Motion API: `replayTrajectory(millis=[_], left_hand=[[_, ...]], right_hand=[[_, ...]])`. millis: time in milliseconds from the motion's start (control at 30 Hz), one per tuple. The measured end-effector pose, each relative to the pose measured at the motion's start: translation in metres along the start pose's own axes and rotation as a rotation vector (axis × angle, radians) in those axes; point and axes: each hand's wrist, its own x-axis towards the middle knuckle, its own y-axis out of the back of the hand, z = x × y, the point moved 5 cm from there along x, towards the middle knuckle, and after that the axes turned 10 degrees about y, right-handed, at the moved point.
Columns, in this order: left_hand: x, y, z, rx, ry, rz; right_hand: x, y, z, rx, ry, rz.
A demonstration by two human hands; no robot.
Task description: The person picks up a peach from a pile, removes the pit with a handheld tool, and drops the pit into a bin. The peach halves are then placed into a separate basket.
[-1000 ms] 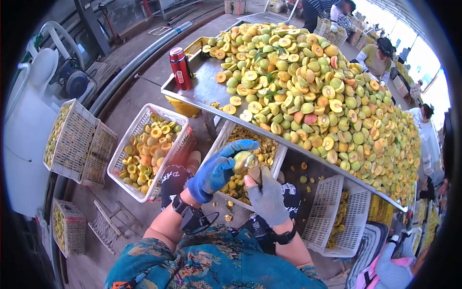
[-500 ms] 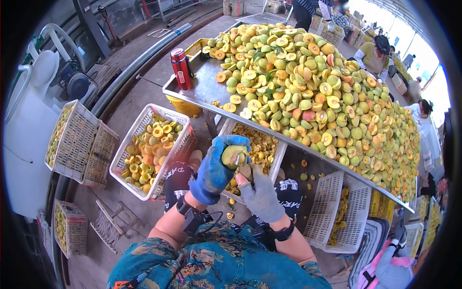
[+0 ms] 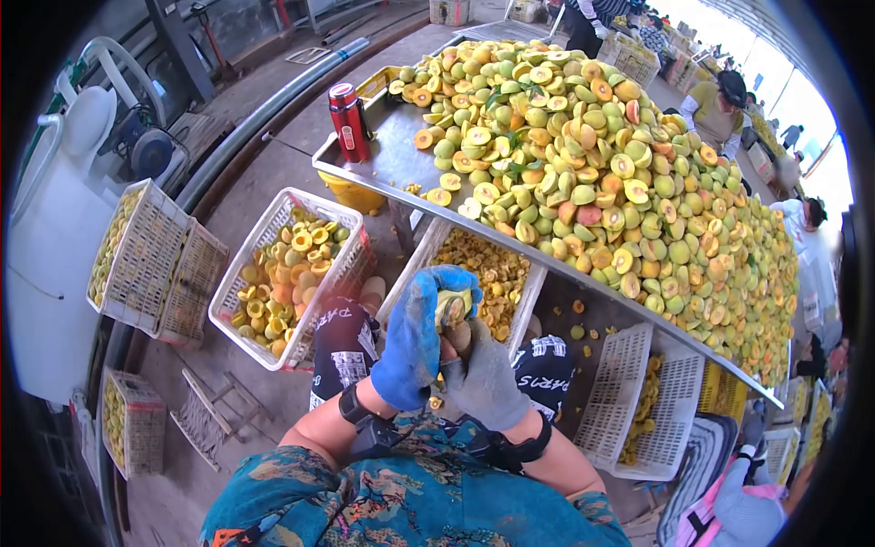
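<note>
two gloved hands meet over the white crate (image 3: pixel 532 302): my left hand (image 3: pixel 412 339) curls its fingers snugly around a cut fruit (image 3: pixel 455 304), and my right hand (image 3: pixel 487 381) bends in against it (whether gripping a tool, i cannot tell). i judge its core is being worked; the next move calls for steady left fingers and careful right-hand pressure.

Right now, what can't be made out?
All head view:
- Right hand: whether it grips a tool; gloved fingers cover it.
- Fruit: outer side; left hand wraps it.
- Middle crate: far end; table overhangs.
- Distant worker: actions; too small.
- Pink-clad person: lower body; frame cuts off.
</note>
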Motion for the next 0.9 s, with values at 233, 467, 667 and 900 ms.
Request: replayTrajectory(millis=[233,467,667,900], left_hand=[[0.006,0.005,-0.006,-0.11,0.217,-0.073],[0.02,0.007,-0.001,0.24,0.251,-0.26],[0.026,0.004,-0.011,0.355,0.237,-0.413],[0.035,0.019,-0.07,-0.411,0.41,-0.241]], right_hand=[[-0.002,0.006,-0.001,0.042,-0.075,-0.154],[-0.001,0.007,0.007,0.22,-0.095,-0.313],[-0.016,-0.002,0.04,0.562,-0.541,-0.543],[-0.016,-0.02,0.067,0.475,-0.45,-0.575]])
